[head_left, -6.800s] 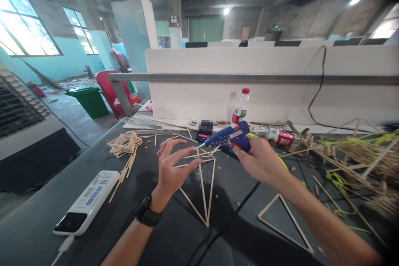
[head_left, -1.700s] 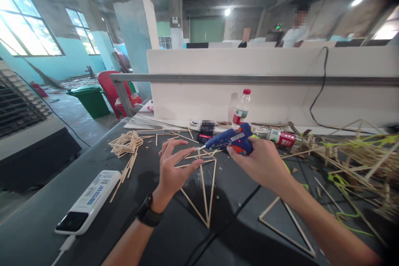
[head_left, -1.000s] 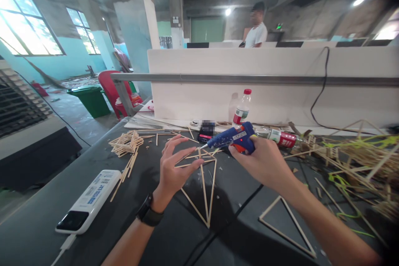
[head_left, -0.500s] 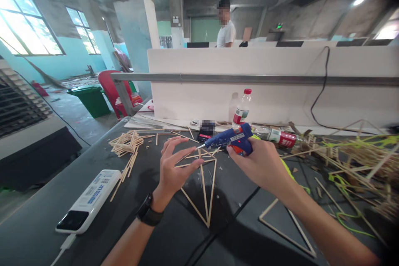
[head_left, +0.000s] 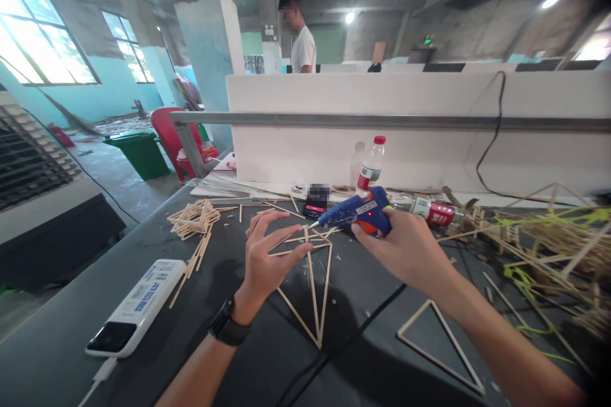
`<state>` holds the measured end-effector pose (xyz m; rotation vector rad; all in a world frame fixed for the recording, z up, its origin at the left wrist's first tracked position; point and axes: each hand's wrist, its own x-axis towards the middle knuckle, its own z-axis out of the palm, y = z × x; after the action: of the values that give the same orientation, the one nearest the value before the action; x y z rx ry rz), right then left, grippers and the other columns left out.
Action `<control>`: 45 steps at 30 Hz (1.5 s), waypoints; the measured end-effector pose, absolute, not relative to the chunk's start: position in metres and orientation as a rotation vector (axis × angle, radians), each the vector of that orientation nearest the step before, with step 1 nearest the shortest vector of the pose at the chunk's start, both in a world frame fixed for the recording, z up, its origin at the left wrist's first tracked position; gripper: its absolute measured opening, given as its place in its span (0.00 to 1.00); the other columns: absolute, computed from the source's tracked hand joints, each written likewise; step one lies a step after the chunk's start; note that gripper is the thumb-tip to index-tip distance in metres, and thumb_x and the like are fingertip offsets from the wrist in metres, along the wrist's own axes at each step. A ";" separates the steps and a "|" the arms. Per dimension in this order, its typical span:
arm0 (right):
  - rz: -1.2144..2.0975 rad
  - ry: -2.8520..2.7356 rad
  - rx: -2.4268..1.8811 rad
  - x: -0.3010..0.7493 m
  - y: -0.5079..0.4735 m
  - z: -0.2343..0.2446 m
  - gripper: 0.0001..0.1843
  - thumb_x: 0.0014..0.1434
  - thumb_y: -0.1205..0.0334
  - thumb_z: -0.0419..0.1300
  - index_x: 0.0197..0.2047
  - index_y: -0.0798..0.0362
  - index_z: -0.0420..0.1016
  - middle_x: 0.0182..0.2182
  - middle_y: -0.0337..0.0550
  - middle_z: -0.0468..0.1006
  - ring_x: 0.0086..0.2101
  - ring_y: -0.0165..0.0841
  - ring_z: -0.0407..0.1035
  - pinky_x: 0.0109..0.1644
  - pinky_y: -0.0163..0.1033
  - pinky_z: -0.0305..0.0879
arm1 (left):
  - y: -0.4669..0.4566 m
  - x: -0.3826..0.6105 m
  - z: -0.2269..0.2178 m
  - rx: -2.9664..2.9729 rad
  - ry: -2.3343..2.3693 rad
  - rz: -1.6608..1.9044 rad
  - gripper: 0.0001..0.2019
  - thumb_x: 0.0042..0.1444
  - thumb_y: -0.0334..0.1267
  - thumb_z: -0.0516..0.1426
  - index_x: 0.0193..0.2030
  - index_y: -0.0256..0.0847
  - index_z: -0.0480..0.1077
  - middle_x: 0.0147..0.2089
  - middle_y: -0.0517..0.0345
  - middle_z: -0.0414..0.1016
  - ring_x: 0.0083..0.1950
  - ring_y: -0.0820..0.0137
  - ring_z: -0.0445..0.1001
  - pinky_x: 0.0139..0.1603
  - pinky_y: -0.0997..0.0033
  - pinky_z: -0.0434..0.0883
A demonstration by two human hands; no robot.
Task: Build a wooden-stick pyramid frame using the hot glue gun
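Observation:
My right hand (head_left: pixel 405 241) grips a blue hot glue gun (head_left: pixel 356 211), its nozzle pointing left at the top end of a wooden stick. That stick belongs to a frame of thin wooden sticks (head_left: pixel 312 292), joined in triangles that meet at a low point. My left hand (head_left: pixel 270 248), wearing a dark wristband (head_left: pixel 230 324), holds the frame's upper end with thumb and fingertips around the stick; the exact contact is partly hidden. The nozzle tip is close to the left fingertips. On the right, beneath my right forearm, lies a separate stick triangle (head_left: pixel 442 346).
Left are a stick pile (head_left: pixel 193 219) and a white power bank (head_left: pixel 138 305). Behind stand a phone (head_left: pixel 315 203) and an upright bottle (head_left: pixel 371 168); another bottle (head_left: pixel 432 211) lies down. Tangled sticks (head_left: pixel 563 254) fill the right. A person (head_left: pixel 303 48) is beyond the white partition (head_left: pixel 405 95).
The glue gun and my right hand have shifted slightly right, drawing the nozzle back a little. My left hand stays in place. The person behind the partition has moved left.

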<state>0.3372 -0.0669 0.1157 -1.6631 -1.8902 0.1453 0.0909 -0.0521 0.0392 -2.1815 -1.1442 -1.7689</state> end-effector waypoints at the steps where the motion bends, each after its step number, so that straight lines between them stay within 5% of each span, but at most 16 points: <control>1: 0.135 -1.894 -1.663 0.338 -0.067 0.116 0.18 0.56 0.51 0.61 0.21 0.48 0.62 0.12 0.35 0.68 0.16 0.31 0.61 0.22 0.38 0.52 | -0.052 0.091 0.039 -2.180 -1.148 -1.766 0.13 0.49 0.40 0.70 0.43 0.45 0.80 0.51 0.52 0.76 0.56 0.58 0.71 0.58 0.50 0.69; 45: 0.141 -1.848 -1.607 0.328 -0.067 0.106 0.16 0.57 0.50 0.59 0.24 0.49 0.65 0.15 0.38 0.72 0.17 0.31 0.62 0.23 0.37 0.53 | -0.053 0.090 0.038 -2.171 -1.195 -1.720 0.13 0.50 0.41 0.70 0.43 0.46 0.80 0.50 0.52 0.76 0.55 0.58 0.71 0.57 0.52 0.69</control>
<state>0.3280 -0.0666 0.1064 -1.6066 -1.8478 0.1411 0.0904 -0.0528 0.0382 -2.1714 -1.1951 -1.7197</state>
